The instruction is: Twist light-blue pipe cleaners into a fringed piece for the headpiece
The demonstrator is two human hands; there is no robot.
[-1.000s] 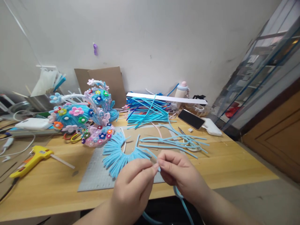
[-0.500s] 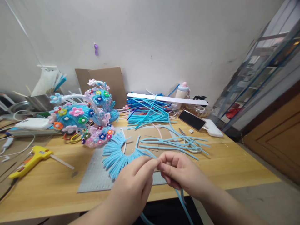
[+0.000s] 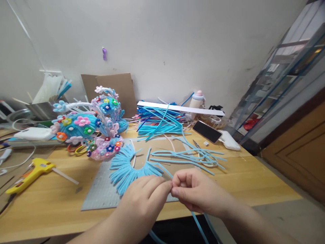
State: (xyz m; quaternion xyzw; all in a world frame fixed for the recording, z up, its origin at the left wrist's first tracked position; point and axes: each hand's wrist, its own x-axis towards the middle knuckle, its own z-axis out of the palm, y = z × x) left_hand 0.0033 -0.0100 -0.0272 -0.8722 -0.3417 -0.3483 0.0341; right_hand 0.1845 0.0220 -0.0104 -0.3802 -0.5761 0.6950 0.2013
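My left hand (image 3: 146, 196) and my right hand (image 3: 194, 189) meet fingertip to fingertip over the table's front edge, both closed in a pinch. A light blue pipe cleaner (image 3: 198, 226) runs through them, with lengths hanging down below; the pinched spot itself is hidden by my fingers. Just beyond my left hand lies a horseshoe-shaped fan of looped light blue pipe cleaners (image 3: 122, 169), and one strand leads from it toward my fingertips. Loose light blue pipe cleaners (image 3: 182, 154) are spread behind my right hand, partly over a pair of scissors (image 3: 196, 144).
A grey cutting mat (image 3: 95, 193) lies under brown cardboard (image 3: 144, 145). On the left are a yellow glue gun (image 3: 38, 171) and flower-covered pipe-cleaner pieces (image 3: 78, 125). At the back are a pile of blue pipe cleaners (image 3: 159, 128), a phone (image 3: 207, 131) and a bottle (image 3: 197, 101).
Both hands have moved slightly lower, still pinched together. The strands hanging under my right hand have swung apart a little. The fan stays where it was.
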